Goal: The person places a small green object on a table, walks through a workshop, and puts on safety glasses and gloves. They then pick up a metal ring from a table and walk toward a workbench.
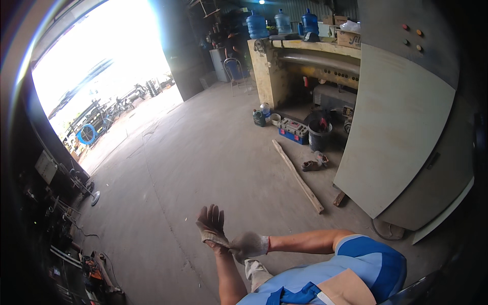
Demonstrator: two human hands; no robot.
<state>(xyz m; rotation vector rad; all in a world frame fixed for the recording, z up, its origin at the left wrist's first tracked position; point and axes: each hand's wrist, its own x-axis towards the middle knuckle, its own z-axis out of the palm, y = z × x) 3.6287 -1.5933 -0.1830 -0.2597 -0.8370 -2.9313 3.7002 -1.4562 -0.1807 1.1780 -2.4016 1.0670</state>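
Both of my hands wear brownish-grey work gloves with pale knitted cuffs. My left hand (pixel 211 223) is raised in front of me, its fingers stretched out and spread, holding nothing. At the left wrist my right hand (pixel 246 245) is closed, its fingers on the cuff of the left glove (pixel 212 238). Part of that cuff and the right fingertips are hidden behind the hand. My right forearm (pixel 300 241) reaches across from the right, and my left forearm (pixel 231 277) comes up from the lower edge.
A wooden plank (pixel 299 177) lies ahead on the concrete floor, near shoes (pixel 316 161), a toolbox (pixel 293 130) and a black bucket (pixel 319 136). A large grey cabinet (pixel 396 127) stands to the right. Tools and cables (pixel 96 269) line the left side; a bright doorway opens beyond.
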